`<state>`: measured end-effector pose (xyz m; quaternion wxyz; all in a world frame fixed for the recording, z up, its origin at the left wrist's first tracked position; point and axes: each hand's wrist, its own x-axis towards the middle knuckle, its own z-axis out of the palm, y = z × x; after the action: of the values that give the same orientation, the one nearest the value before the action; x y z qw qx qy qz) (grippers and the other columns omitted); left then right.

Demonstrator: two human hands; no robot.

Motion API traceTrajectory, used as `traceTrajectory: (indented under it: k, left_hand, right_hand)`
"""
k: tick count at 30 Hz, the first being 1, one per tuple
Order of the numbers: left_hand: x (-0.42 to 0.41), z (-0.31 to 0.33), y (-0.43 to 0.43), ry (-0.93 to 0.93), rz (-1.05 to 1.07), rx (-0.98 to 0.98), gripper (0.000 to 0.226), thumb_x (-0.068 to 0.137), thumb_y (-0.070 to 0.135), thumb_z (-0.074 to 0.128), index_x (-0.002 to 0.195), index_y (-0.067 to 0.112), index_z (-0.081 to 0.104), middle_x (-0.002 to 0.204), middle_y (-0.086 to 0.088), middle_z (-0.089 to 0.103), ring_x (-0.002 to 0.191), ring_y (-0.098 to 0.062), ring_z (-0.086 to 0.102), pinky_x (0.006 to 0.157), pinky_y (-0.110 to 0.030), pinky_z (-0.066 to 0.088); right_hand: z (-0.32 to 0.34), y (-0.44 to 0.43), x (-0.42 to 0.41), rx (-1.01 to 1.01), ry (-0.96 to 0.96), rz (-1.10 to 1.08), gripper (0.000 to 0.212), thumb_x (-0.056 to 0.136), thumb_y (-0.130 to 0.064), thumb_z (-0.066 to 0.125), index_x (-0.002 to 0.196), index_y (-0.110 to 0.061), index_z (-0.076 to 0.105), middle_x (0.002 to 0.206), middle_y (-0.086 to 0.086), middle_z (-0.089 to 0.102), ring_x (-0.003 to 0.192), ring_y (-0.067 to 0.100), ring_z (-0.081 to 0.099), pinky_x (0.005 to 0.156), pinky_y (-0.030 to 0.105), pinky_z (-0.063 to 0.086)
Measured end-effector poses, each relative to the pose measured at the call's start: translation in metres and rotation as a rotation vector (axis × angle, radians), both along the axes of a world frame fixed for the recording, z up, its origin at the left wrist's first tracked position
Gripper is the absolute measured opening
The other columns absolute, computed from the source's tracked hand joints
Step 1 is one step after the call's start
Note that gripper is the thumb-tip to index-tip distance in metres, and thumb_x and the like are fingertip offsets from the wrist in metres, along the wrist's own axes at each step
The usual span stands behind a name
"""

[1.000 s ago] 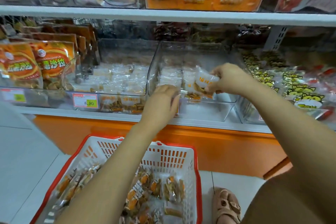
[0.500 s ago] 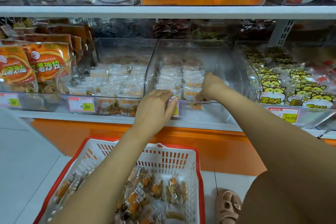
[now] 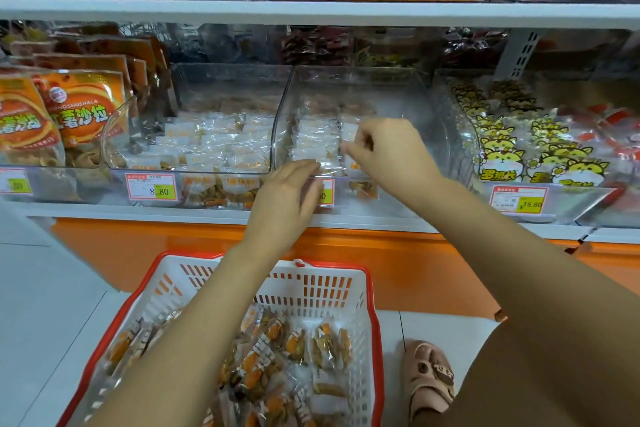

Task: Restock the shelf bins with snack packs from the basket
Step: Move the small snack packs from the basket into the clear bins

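A clear middle bin on the shelf holds rows of small white-and-orange snack packs. My right hand is inside this bin, and its curled fingertips pinch the top of one white snack pack at the right end of the rows. My left hand rests over the bin's front lip, its fairly straight fingers touching the front packs. Below stands a red-rimmed white basket holding several of the same snack packs; my left forearm crosses over it.
Another clear bin to the left holds similar packs. Orange bags fill the far left and cat-print packs the bin to the right. Price tags line the shelf edge. A sandalled foot is beside the basket.
My right hand lowered a pack into the middle bin, then rose slightly and now pinches a pack in the rows. My left hand stayed at the bin's front lip.
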<state>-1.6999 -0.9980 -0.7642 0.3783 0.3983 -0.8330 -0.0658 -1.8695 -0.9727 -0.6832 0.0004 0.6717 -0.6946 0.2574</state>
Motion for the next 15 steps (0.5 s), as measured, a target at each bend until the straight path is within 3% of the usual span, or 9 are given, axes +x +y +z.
traceTrajectory:
  k: [4, 7, 11, 13, 15]
  left_hand:
    - [0.010, -0.013, 0.022, 0.157, -0.039, -0.038, 0.028, 0.095, 0.026, 0.047, 0.086, 0.007, 0.065, 0.084, -0.001, 0.063, 0.079, -0.012, 0.055, 0.072, -0.019, 0.042]
    - [0.017, -0.034, 0.035, 0.087, -0.018, 0.172, 0.034, 0.096, 0.034, 0.047, 0.067, 0.016, 0.050, 0.065, 0.006, 0.048, 0.061, -0.008, 0.044, 0.057, -0.014, 0.032]
    - [0.021, -0.086, 0.037, -0.129, 0.037, 0.589, 0.038, 0.094, 0.036, 0.055, 0.064, 0.014, 0.051, 0.063, -0.003, 0.057, 0.060, -0.014, 0.053, 0.059, -0.029, 0.041]
    - [0.022, -0.112, 0.038, -0.170, 0.058, 0.765, 0.031, 0.094, 0.029, 0.056, 0.068, 0.012, 0.055, 0.068, -0.005, 0.061, 0.061, -0.014, 0.055, 0.061, -0.029, 0.045]
    - [0.022, -0.136, 0.041, -0.246, 0.087, 0.891, 0.023, 0.095, 0.021, 0.054, 0.074, 0.014, 0.057, 0.071, 0.000, 0.059, 0.059, -0.009, 0.053, 0.057, -0.021, 0.045]
  right_hand:
    - [-0.029, 0.034, 0.014, 0.143, 0.054, 0.069, 0.039, 0.092, -0.034, 0.056, 0.059, -0.017, 0.043, 0.060, 0.001, 0.050, 0.062, 0.019, 0.047, 0.053, 0.028, 0.028]
    - [-0.071, 0.044, 0.014, 0.363, 0.046, -0.002, 0.039, 0.091, -0.030, 0.056, 0.059, -0.019, 0.039, 0.059, -0.002, 0.044, 0.056, 0.014, 0.044, 0.047, 0.022, 0.026]
    - [-0.140, 0.054, -0.001, 0.676, -0.035, -0.154, 0.030, 0.091, -0.025, 0.059, 0.066, -0.016, 0.046, 0.069, -0.002, 0.052, 0.057, 0.008, 0.046, 0.045, 0.017, 0.030]
    - [-0.166, 0.058, -0.006, 0.743, -0.161, -0.186, 0.027, 0.092, -0.027, 0.062, 0.070, -0.018, 0.049, 0.072, -0.005, 0.055, 0.059, 0.006, 0.050, 0.047, 0.015, 0.033]
    - [-0.185, 0.060, -0.008, 0.772, -0.410, -0.225, 0.013, 0.091, -0.026, 0.063, 0.083, -0.017, 0.057, 0.078, -0.007, 0.060, 0.065, 0.009, 0.059, 0.052, 0.015, 0.042]
